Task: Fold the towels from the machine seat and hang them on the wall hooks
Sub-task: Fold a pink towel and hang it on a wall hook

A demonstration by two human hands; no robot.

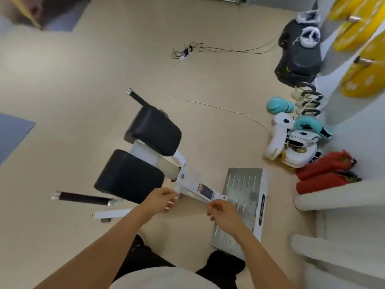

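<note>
**Seat bare, towels at the wall**

Closest to me, the person's left hand (161, 198) and right hand (221, 212) hang out in front with the fingers loosely curled. I can make out nothing held in either, though the blur makes that hard to be sure of.

Just beyond them is the machine's white painted metal frame (193, 185). Its two seat pads, the near one (129, 176) and the far one (156, 132), are black, smooth and rounded like vinyl, and no cloth lies on them. A ribbed steel footplate (243, 197) sits to the right.

The towels (337, 198) look to be the pale, thick-piled cloths draped against the right-hand wall, with another fold (325, 249) lower in view. The hooks themselves I cannot see.

If this is the last check, I would judge the step is to square up what hangs there. Plush terry is heavy and slides, so each fold should sit centred over its hook with even drops on both sides.

Further along the wall are red padded rolls (325, 174), glossy teal boxing gloves (279, 106) and yellow weight plates (364, 80) on pegs. A tangle of thin cable (185, 52) lies out on the beige floor (83, 80).
</note>
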